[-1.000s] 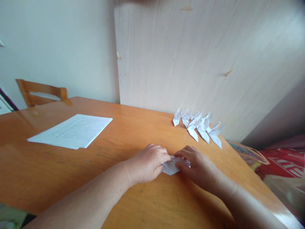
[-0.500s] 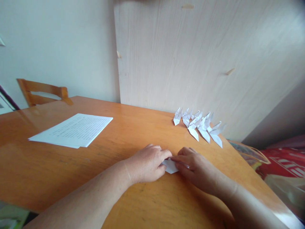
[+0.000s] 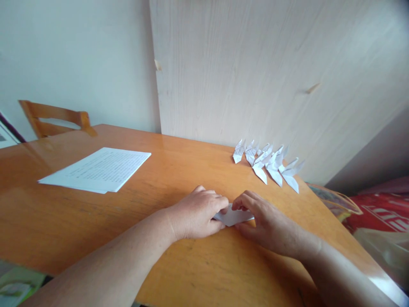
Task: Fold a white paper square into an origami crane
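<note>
A small white piece of folded paper (image 3: 234,216) lies on the table in front of me, with a pointed lower edge. My left hand (image 3: 201,213) grips its left end, fingers on top and thumb along the near side. Around the right end curls my right hand (image 3: 263,217), its thumb at the near edge and its bent fingers over the far side. Both ends of the paper are partly covered by my hands. Beyond them, several folded paper figures (image 3: 275,166) with pointed wings stand grouped near the table's far right edge.
A stack of printed sheets (image 3: 99,170) lies on the left of the orange wooden table (image 3: 179,273). A wooden chair (image 3: 57,119) stands past the far left edge. A pale wood panel (image 3: 243,76) rises behind the table. Red bags (image 3: 380,213) lie beyond the right edge.
My fingers have moved apart, and more of the folded paper shows between my hands. The right fingertips have lifted from the paper's middle and shifted right. The view has tipped slightly.
</note>
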A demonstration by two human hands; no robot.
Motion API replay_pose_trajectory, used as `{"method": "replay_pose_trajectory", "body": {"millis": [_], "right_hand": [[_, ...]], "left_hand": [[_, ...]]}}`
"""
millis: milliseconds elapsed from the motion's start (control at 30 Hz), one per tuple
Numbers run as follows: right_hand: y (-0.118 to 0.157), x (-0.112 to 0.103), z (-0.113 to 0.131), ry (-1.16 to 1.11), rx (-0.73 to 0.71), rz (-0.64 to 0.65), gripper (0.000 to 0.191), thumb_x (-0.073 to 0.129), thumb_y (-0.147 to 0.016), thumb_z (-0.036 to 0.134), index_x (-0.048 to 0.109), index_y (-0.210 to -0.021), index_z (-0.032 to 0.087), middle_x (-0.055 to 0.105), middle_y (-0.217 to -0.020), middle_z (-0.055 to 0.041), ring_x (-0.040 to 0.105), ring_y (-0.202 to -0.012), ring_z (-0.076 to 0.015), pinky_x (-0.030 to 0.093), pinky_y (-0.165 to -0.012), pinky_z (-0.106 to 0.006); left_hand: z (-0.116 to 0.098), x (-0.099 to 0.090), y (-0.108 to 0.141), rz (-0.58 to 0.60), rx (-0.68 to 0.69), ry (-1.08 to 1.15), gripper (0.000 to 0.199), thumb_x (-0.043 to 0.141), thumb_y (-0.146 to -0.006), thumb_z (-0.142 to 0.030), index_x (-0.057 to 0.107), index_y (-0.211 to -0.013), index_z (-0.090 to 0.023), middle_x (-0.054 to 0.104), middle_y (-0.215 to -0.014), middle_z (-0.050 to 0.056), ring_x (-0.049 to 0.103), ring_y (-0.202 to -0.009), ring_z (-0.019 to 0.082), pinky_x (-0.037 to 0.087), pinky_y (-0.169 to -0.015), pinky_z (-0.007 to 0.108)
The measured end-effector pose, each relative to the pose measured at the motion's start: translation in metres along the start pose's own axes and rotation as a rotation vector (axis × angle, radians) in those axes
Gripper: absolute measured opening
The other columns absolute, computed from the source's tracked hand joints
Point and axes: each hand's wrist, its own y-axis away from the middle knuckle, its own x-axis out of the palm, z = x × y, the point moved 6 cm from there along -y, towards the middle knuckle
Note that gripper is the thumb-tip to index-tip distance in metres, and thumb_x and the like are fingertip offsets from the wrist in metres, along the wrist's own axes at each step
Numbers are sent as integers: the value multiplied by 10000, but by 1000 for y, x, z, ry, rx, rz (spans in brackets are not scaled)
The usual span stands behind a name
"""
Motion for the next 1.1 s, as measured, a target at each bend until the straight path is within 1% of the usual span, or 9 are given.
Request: {"method": "replay_pose_trajectory", "body": {"millis": [167,267,367,533,700,867,1033,1100], "right_hand": [[-1,0,2,51,-32,11,189,654,-793,100,662,-932,227,620,-963,-34,572,-899,-192,449,-790,-327],[-2,4,-2,-1,-33,43,165,646,-801,98,676,-901,226,627,-920,-23,587,-853,-170,451,-745,-296],[-3,8,-5,-53,-20,72,169,628,-814,96,681,-911,223,635,-889,-8,593,-786,-143,448,-698,-270],[-1,10,-9,-101,4,108,145,605,-852,113,681,-901,226,637,-861,7,590,-722,-122,433,-640,-246],[-2,10,-12,-117,-2,132,147,567,-904,144,680,-858,227,644,-850,8,601,-746,-125,440,-674,-248],[-3,12,-18,-147,48,119,129,556,-909,165,646,-832,218,633,-822,8,578,-730,-131,431,-654,-253],[-2,17,-22,-197,117,135,36,582,-894,205,611,-901,225,603,-762,24,530,-665,-130,403,-581,-248],[-3,18,-21,-177,122,122,16,601,-889,234,612,-891,222,594,-759,22,523,-657,-132,393,-573,-252]], "left_hand": [[0,0,0,15,9,15,144,665,-882,-347,635,-888,-206,679,-917,16,617,-895,213,397,-806,348],[2,2,0,16,25,19,128,686,-868,-325,639,-855,-206,679,-904,8,608,-897,211,396,-799,341],[4,3,0,11,36,28,109,701,-855,-298,644,-843,-206,678,-899,4,602,-894,206,397,-795,334],[7,5,-1,7,27,42,121,680,-870,-313,651,-826,-204,674,-875,7,596,-871,200,405,-775,328],[8,5,-2,7,24,71,73,645,-861,-225,641,-791,-201,682,-868,0,601,-865,190,413,-798,325],[10,5,-2,8,10,78,101,575,-880,-186,655,-820,-200,694,-880,10,608,-865,186,425,-805,317],[11,6,-3,10,-13,54,128,546,-898,-190,671,-876,-204,699,-920,19,611,-913,198,427,-834,327],[11,6,-3,14,-19,54,146,532,-904,-189,676,-889,-206,699,-935,22,612,-924,199,430,-835,325]]}}
